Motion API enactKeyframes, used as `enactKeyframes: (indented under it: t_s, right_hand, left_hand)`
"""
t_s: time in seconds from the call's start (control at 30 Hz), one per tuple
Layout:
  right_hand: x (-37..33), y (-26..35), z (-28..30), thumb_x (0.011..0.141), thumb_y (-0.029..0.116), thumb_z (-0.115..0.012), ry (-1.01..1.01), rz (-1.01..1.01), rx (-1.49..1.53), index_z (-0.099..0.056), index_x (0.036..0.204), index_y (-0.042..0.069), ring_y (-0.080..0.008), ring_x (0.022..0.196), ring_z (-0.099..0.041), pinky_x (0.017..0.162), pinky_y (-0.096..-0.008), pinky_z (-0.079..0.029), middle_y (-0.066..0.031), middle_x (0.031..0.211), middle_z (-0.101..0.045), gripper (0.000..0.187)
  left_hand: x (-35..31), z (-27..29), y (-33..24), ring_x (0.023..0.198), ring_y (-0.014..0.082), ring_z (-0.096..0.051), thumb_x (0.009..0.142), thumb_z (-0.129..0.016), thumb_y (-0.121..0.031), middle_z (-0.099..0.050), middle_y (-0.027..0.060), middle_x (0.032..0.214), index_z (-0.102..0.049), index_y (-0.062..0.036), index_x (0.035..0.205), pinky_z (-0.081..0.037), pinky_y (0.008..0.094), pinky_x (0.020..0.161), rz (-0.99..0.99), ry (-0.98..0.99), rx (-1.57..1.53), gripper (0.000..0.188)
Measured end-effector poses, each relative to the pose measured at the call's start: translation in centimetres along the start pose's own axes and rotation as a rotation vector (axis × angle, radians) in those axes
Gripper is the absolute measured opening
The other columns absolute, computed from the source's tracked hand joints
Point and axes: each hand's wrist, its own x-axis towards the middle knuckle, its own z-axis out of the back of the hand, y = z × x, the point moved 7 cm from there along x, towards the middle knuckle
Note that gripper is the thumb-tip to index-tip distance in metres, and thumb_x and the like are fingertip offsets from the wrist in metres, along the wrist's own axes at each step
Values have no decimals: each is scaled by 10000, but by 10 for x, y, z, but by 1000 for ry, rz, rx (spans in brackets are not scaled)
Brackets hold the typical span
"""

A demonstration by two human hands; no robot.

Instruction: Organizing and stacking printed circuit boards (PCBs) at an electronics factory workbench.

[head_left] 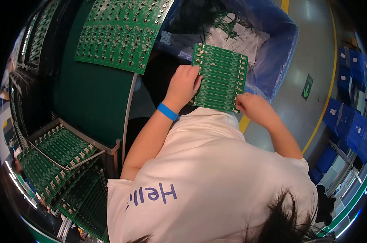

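A green circuit board panel (220, 79) with rows of small parts is held up in front of me, partly over the edge of a blue-lined bin. My left hand (183, 86), with a blue band at the wrist, is closed around the panel's left edge. At its lower right corner my right hand (252, 106) pinches the edge between thumb and fingers. White connectors line the left and right sides of the panel. The fingertips behind it are hidden.
The bin's blue plastic liner (286, 44) holds paper and thin green strips (232, 30). Larger green panels (114, 44) lie on the dark green table (90, 97) to the left. A rack (106, 148) of boards (62, 158) stands lower left. Blue bins (345, 117) are far right.
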Motion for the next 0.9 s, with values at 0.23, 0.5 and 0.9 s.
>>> enactKeyframes:
  t_s: [0.23,0.5,0.9]
  right_hand:
    - [0,-16,27,797,157,-576,-287,-206,153,-495,942,46,-342,748,-578,636,-414,-451,-150,827,-602,200]
    - [-11,-2,7,696,148,-658,-167,55,53,-551,893,79,-284,809,-571,656,-387,-470,-81,885,-560,235]
    - [-18,13,-9,729,100,-588,-308,156,-44,-543,776,81,-258,678,-568,570,-360,-466,-72,735,-545,67]
  left_hand:
    - [0,2,-2,790,290,-509,693,-615,-36,-522,118,785,-508,-29,840,-449,367,680,33,29,-6,183]
    - [1,3,-2,777,291,-518,663,-645,-20,-531,107,776,-526,-28,739,-449,359,673,31,83,-29,141]
    - [6,-7,-8,717,275,-524,655,-532,17,-524,125,723,-535,-26,670,-468,358,633,110,190,217,45]
